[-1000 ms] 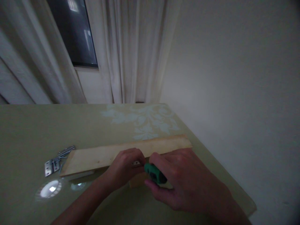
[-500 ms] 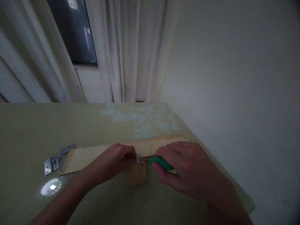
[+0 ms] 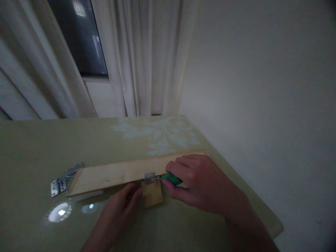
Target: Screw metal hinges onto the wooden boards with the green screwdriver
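A long pale wooden board lies across the table. A small metal hinge joins its near edge to a small wooden block. My right hand is closed round a green-handled screwdriver whose tip points left at the hinge. My left hand rests on the table just left of the block, fingertips touching its side, fingers loosely bent and holding nothing.
Several loose metal hinges lie at the board's left end. Two light reflections shine on the glossy tabletop. The table's right edge runs close to a white wall. Curtains and a dark window are behind.
My left hand has come off the hinge and dropped down to the left side of the small block, uncovering the hinge. My right hand with the screwdriver has stayed at the hinge.
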`<state>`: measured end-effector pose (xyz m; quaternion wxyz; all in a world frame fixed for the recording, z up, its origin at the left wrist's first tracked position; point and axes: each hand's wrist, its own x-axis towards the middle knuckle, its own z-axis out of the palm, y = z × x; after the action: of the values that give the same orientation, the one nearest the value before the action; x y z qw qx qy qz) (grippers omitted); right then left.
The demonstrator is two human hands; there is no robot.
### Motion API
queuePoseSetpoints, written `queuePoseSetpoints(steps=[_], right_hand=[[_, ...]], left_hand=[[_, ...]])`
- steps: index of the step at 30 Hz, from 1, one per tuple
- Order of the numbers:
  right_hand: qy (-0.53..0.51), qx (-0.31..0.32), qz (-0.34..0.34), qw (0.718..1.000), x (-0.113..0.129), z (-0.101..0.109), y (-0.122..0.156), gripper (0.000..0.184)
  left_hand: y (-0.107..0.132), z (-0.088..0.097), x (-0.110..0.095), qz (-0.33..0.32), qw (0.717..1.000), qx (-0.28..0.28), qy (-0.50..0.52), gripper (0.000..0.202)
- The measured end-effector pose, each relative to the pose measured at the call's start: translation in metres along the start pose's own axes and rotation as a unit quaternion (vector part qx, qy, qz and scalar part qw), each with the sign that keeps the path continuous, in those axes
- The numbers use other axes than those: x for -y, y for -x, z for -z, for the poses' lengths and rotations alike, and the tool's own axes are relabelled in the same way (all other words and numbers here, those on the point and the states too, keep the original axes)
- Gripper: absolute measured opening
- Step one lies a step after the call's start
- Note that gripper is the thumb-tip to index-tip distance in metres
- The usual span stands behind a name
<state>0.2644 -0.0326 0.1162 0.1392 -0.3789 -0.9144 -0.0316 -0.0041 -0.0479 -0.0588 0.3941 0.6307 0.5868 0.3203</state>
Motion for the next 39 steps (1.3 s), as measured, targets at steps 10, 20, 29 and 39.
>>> queuePoseSetpoints(steps=[10,20,29,39], right_hand=[[-0.004,0.015,-0.005,1.0,-0.002,0.003,0.001,0.013],[-0.043,0.013,0.0,0.999,-0.003,0.001,-0.001,0.004],[0.005,-0.027,-0.036,0.999,0.001,-0.004,-0.01,0.03],[-0.008,-0.067,-0.035,0.997,-0.003,-0.009,-0.012,0.024]], left_hand=[[0.004,-0.043,0.013,0.138,0.942,-0.035,0.304,0.071],[0.007,-0.048,0.003,0.173,0.9,-0.057,0.396,0.081],[0.009,-0.045,-0.003,0.157,0.908,-0.041,0.386,0.077],[0.008,-0.046,-0.008,0.174,0.891,-0.067,0.413,0.078]])
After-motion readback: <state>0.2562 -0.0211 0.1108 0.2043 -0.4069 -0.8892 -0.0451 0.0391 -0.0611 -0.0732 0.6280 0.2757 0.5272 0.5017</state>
